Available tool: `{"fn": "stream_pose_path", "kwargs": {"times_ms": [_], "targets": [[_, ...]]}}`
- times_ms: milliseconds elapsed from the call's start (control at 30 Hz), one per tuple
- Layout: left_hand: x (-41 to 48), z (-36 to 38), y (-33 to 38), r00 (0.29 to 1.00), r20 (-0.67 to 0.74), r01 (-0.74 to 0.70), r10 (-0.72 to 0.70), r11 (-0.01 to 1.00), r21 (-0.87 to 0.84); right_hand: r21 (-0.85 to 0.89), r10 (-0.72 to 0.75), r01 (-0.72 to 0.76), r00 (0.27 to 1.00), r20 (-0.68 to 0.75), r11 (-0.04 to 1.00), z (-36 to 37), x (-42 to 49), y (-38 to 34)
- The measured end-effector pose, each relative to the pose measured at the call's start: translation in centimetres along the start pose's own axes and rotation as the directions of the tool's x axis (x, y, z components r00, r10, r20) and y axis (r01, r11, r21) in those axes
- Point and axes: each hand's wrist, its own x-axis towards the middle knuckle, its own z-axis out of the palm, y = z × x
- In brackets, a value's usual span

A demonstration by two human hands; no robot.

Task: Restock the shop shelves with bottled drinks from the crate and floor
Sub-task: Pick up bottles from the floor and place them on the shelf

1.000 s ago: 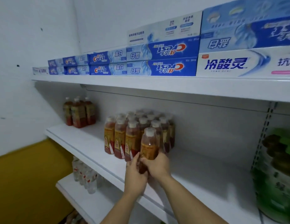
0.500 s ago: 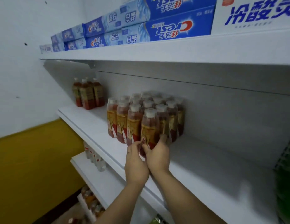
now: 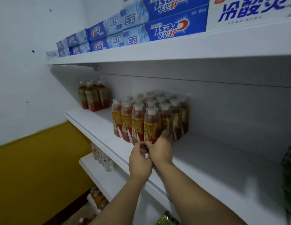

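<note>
Shelf (image 3: 206, 159): bottle (image 3: 151, 125) base behind right hand (image 3: 161, 151)

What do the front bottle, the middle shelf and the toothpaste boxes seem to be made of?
Front bottle: likely clear plastic; the reddish drink shows through, glossy label. Middle shelf: probably white painted metal, smooth, faintly matte. Toothpaste boxes: printed cardboard, sharp edges, slight sheen.
</note>
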Motion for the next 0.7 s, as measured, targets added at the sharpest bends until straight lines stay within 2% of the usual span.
{"fn": "stream_pose_path", "kwargs": {"times_ms": [167,267,333,533,700], "targets": [[-0.7,-3.1,1.0,0.986,0.167,-0.022,0.022,1.0,-0.004,-0.04,0.091,-0.086,0.989,0.114,0.995,-0.9,-0.9,-0.1],[-1.4,-5.1,1.3,0.981,0.19,-0.038,0.033,0.999,0.023,0.009,0.139,-0.14,0.989,0.049,0.99,-1.0,-3.1,-0.4],[-1.8,-6.3,1.5,0.978,0.198,-0.065,0.061,0.998,0.017,0.063,0.124,-0.124,0.992,0.008,0.99,-1.0,-4.6,-1.0],[-3.2,-10.5,1.9,0.965,0.234,-0.097,0.117,0.991,-0.096,0.142,0.057,-0.057,0.998,0.003,0.988,-2.1,-8.0,-3.4],[-3.8,-14.1,0.8,0.949,0.274,-0.117,0.154,0.982,-0.146,0.085,-0.013,0.016,0.999,-0.04,0.996,-2.6,-12.0,-5.4]]}}
